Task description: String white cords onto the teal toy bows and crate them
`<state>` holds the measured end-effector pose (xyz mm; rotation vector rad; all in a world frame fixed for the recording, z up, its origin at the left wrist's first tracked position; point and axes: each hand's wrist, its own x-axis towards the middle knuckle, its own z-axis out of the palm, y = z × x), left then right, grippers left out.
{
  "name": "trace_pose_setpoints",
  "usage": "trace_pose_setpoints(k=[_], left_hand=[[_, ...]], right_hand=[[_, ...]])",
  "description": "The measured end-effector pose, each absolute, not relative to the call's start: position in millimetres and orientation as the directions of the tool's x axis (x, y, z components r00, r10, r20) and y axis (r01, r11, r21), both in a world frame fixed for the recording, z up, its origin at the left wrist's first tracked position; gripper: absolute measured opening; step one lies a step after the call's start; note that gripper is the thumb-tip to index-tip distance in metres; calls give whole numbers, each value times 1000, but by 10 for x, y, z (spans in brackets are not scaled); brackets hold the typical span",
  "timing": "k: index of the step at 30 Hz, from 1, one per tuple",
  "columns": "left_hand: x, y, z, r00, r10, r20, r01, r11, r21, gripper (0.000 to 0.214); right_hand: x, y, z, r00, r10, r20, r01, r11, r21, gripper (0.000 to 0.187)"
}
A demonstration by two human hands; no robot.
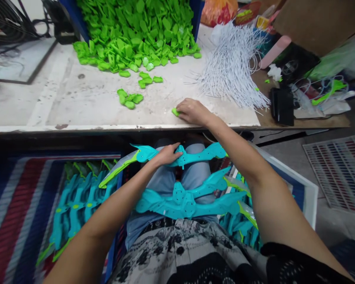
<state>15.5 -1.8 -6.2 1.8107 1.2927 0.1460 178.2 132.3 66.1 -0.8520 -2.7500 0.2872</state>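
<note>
Currently | green piece (175,113) near bench (97,110) edge, right hand (193,111) fingertips closed on its end | teal frame (198,156) across knees, left hand (168,154) gripping beside its middle | two frames (192,209) on lap | progress: seemingly partway; rowed frames (90,193) at left have green tips, heap (136,43) of loose pieces remains

Scuffed white worktop (100,92), chipped front edge; grey floor (290,152) below right corner, pale grid panel (340,173) there; striped fabric (17,217) below left corner.
</note>
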Motion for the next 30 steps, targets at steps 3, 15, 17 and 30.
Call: trace_pose_setpoints(k=[3, 15, 17, 30], left_hand=[[145, -23, -45, 455, 806, -378, 703, -64, 709, 58], [108, 53, -55, 483, 776, -406, 638, 5, 770, 50], [105, 38, -34, 463, 784, -413, 654, 12, 756, 52], [24, 67, -41, 483, 780, -398, 615, 21, 788, 49]], right_hand=[[1771, 1361, 690, -825, 533, 188, 482, 837, -260, 18], [1690, 1336, 716, -775, 622, 108, 565, 760, -323, 18], [1644, 1224, 707, -711, 693, 120, 652, 713, -257, 19], [1734, 1104, 643, -695, 681, 232, 559, 714, -422, 17]])
